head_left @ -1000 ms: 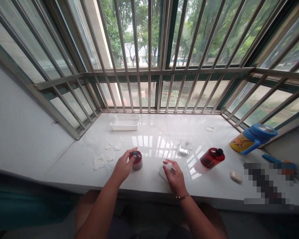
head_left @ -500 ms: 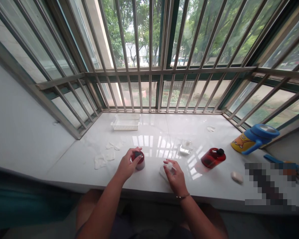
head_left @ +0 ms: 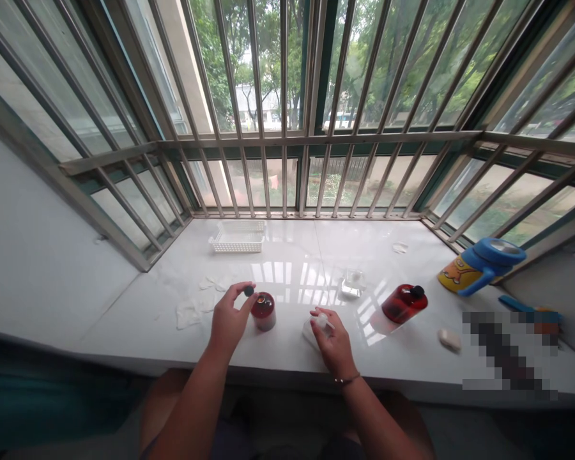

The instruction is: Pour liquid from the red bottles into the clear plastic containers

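My left hand point(head_left: 230, 319) pinches a black bottle cap point(head_left: 248, 291) between thumb and fingers, up and left of a dark red bottle point(head_left: 264, 314). This bottle stands upright with its neck uncovered. To its right, my right hand point(head_left: 334, 342) is closed on the whitish pump top of a clear bottle point(head_left: 311, 333); its fingers partly hide the bottle. Farther right, a second red bottle point(head_left: 404, 305) with a black cap on it stands on the white ledge point(head_left: 287, 351).
A white plastic basket point(head_left: 238, 237) lies near the window bars. Crumpled white tissue point(head_left: 189, 314) is at left. A small clear object point(head_left: 352, 284), a pale lump like soap point(head_left: 449, 340) and a blue and yellow cup with a handle point(head_left: 479, 265) are at right.
My left hand has lifted the black cap off the red bottle and moved it up and left, baring the neck. My right hand keeps its grip on the clear bottle.
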`<state>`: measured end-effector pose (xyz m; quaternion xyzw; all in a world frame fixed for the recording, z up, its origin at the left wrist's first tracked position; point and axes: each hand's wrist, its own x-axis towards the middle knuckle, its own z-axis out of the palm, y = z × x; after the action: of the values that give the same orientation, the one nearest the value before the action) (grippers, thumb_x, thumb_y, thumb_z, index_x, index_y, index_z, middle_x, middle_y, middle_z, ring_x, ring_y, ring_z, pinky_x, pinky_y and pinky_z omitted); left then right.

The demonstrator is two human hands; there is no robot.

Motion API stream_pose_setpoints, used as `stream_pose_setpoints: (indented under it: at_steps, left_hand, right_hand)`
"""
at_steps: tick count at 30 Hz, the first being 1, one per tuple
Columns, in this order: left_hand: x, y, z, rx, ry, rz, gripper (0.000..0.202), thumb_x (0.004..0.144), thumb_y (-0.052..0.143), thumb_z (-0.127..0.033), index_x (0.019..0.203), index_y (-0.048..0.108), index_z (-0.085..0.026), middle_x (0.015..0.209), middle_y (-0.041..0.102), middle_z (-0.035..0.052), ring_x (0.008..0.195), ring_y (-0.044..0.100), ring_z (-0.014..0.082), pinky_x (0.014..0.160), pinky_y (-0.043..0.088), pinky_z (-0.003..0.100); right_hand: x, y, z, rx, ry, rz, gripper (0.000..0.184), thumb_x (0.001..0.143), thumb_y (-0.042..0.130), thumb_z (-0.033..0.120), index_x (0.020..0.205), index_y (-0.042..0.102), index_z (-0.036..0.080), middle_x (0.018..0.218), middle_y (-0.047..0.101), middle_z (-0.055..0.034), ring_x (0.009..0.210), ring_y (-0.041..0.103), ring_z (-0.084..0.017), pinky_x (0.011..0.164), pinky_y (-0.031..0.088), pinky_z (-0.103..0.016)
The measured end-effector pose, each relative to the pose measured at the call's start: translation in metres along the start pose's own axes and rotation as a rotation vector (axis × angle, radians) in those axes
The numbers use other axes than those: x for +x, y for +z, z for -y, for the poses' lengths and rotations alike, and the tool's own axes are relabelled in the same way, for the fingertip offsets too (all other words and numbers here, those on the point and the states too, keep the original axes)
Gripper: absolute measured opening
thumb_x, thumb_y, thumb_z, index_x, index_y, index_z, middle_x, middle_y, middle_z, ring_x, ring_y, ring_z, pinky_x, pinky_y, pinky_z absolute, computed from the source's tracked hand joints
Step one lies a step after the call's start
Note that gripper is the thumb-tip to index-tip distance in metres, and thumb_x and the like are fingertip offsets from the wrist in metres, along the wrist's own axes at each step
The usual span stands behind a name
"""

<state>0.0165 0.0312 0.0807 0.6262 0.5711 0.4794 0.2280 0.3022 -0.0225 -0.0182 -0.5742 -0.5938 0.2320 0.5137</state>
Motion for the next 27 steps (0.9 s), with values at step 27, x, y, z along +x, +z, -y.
stream_pose_setpoints:
  at_steps: [27]
  left_hand:
    - [-0.078,0.037,-0.050,0.097,0.493,0.273,0.009,0.102,0.065,-0.023,0.111,0.069,-0.023,0.096,0.073,0.0067,0.093,0.070,0.0231,0.086,0.059,0.036]
  right_hand:
    - [0.001,0.000,0.003,0.039,0.077,-0.003,0.035,0.097,0.069,0.053,0.118,0.081,0.027,0.129,0.072,-0.0094,0.126,0.069,-0.028,0.113,0.054,-0.045]
